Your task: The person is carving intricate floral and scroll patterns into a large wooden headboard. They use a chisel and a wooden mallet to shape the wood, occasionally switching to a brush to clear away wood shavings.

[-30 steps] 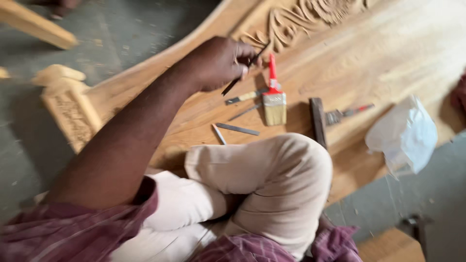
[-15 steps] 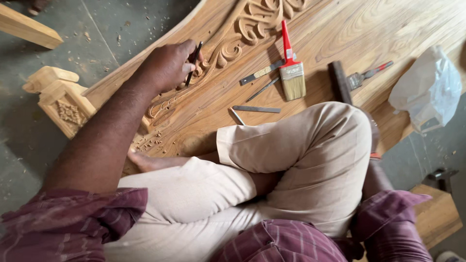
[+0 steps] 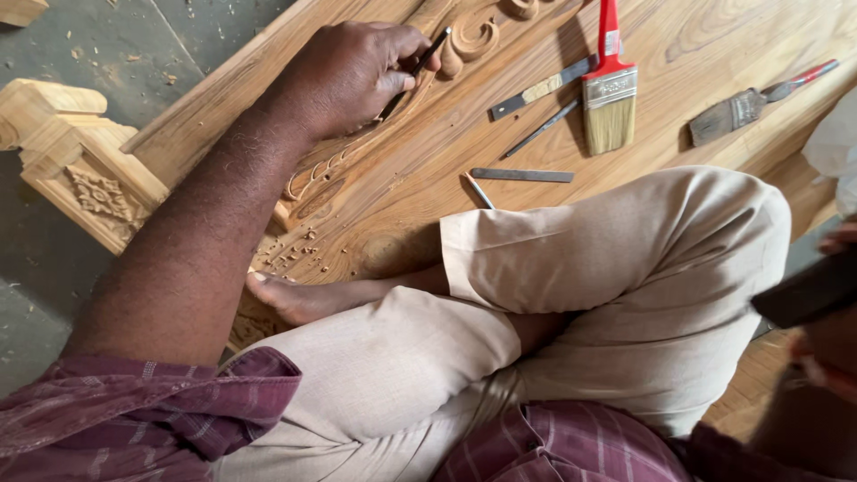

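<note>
While the person sits cross-legged on the carved wooden panel [image 3: 714, 54], the left hand [image 3: 344, 76] reaches to its far edge, fingers [image 3: 393, 85] closed round a slim dark chisel [image 3: 412, 71] whose tip rests in the scroll carving [image 3: 473, 36]. The right hand [image 3: 839, 241] shows only at the right border, blurred behind a dark object [image 3: 808, 290]; I cannot tell how its fingers sit. On the panel just beyond the knee [image 3: 714, 214] lie four loose blades: one flat steel strip [image 3: 522, 175], one thin rod [image 3: 540, 129], one short pointed tool [image 3: 479, 190] and one wood-handled chisel [image 3: 540, 89]. There are two brushes: a red-handled one [image 3: 610, 94] with pale bristles, and a worn darker one [image 3: 741, 109] to its right. One carved post [image 3: 76, 152] stands left on the floor [image 3: 54, 259]. Chips [image 3: 299, 250] lie near the bare foot [image 3: 308, 299].
</note>
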